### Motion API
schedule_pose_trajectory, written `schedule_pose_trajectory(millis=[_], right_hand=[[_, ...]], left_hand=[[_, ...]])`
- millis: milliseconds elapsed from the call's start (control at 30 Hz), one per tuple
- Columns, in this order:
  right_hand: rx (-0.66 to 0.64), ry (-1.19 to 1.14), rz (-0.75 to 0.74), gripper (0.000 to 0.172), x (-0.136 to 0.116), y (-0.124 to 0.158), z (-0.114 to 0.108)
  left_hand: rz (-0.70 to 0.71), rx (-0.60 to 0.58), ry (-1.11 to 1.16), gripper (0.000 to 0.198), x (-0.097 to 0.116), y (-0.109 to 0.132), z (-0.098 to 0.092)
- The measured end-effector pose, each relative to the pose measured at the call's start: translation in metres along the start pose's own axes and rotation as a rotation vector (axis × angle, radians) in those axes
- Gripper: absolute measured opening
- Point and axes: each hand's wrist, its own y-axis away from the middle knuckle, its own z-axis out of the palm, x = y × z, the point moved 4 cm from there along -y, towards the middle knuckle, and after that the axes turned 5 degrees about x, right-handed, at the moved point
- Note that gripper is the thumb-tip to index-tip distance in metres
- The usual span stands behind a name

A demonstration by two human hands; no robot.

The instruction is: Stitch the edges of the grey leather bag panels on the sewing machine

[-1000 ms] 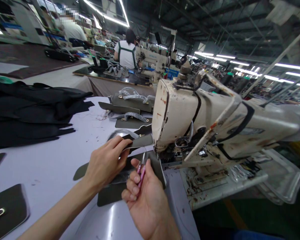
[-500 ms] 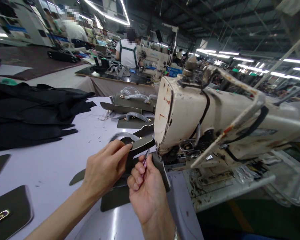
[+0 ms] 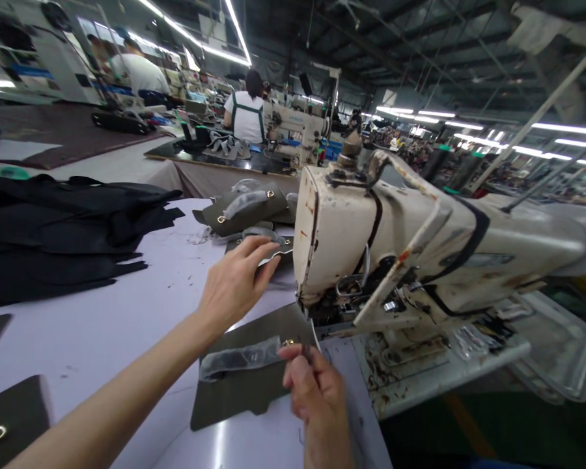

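My left hand [image 3: 237, 280] reaches over the near side of a pile of olive-grey panels [image 3: 254, 210] with plastic-wrapped handles and gold fittings. Its fingers are stretched and the thumb is apart, beside the pale edge of a panel. My right hand [image 3: 320, 397], smeared by motion, is curled at the right end of a single olive-grey panel [image 3: 244, 397] lying flat. A plastic-wrapped handle [image 3: 241, 358] crosses that panel. The small pink-handled thread snips seen earlier are mostly hidden in the right fingers; only a dark, blurred bit shows.
A worn cream sewing machine [image 3: 395, 228] stands close on the right, its head beside the panels. Black cut pieces [image 3: 63, 234] are heaped on the white table [image 3: 170, 319] at left. Another panel with a gold fitting [image 3: 14, 420] lies front left. A person [image 3: 248, 111] sits beyond.
My left hand has moved away to the pile and no longer grips the raised panel. My right hand has moved down and right. The panel with the wrapped handle below is now uncovered.
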Motion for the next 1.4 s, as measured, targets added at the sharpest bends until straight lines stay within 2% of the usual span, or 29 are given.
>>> schedule_pose_trajectory(millis=[100,167,233,267,333,367,400,467,500,567,667,733,867,1067,1167,1267,1333,1400], right_hand=[[0.214,0.384,-0.284,0.031,-0.021,-0.003,-0.036],[0.279,0.583,-0.376,0.028,-0.029,-0.007,-0.048],[0.226,0.669,-0.350,0.026,-0.029,-0.015,-0.049],[0.170,0.668,-0.308,0.027,-0.026,-0.019,-0.048],[0.082,0.560,-0.201,0.032,-0.018,-0.024,-0.043],[0.063,0.456,-0.142,0.033,-0.014,-0.025,-0.041],[0.054,0.336,-0.076,0.034,-0.010,-0.026,-0.040],[0.046,0.114,0.060,0.037,-0.004,-0.025,-0.037],[0.044,0.034,0.116,0.041,-0.002,-0.025,-0.037],[0.048,-0.048,0.185,0.050,0.001,-0.024,-0.038],[0.060,-0.095,0.213,0.063,0.003,-0.025,-0.044],[0.036,-0.111,0.213,0.061,0.002,-0.027,-0.046],[0.015,-0.060,0.175,0.045,0.000,-0.031,-0.049],[0.022,0.113,0.039,0.025,-0.006,-0.034,-0.056],[-0.015,0.284,-0.060,0.035,-0.018,-0.033,-0.058],[-0.029,0.453,-0.155,0.044,-0.029,-0.031,-0.057],[-0.026,0.464,-0.151,0.033,-0.030,-0.031,-0.055],[-0.022,0.360,-0.083,0.022,-0.024,-0.033,-0.053]], left_hand=[[-0.099,0.068,0.256,0.011,0.021,0.068,-0.010],[-0.066,0.012,0.423,0.008,0.047,0.115,-0.010],[-0.047,-0.157,0.607,0.018,0.075,0.157,0.004],[-0.095,-0.261,0.703,0.028,0.086,0.176,0.016],[-0.315,-0.433,0.869,0.036,0.099,0.207,0.045],[-0.447,-0.471,0.974,0.039,0.102,0.216,0.058],[-0.569,-0.453,1.073,0.048,0.102,0.222,0.068],[-0.729,-0.345,1.220,0.065,0.098,0.223,0.080],[-0.757,-0.279,1.234,0.069,0.095,0.219,0.082],[-0.740,-0.188,1.147,0.070,0.087,0.211,0.081],[-0.699,-0.115,0.961,0.068,0.079,0.203,0.077],[-0.703,-0.077,0.907,0.068,0.076,0.203,0.078],[-0.737,0.011,0.865,0.061,0.076,0.206,0.079],[-0.841,-0.001,0.973,0.045,0.087,0.202,0.079],[-0.984,0.048,1.092,0.037,0.090,0.203,0.075],[-1.037,0.065,1.088,0.030,0.089,0.203,0.068],[-1.025,0.045,1.071,0.030,0.088,0.201,0.063],[-1.025,0.000,1.114,0.035,0.087,0.197,0.060]])
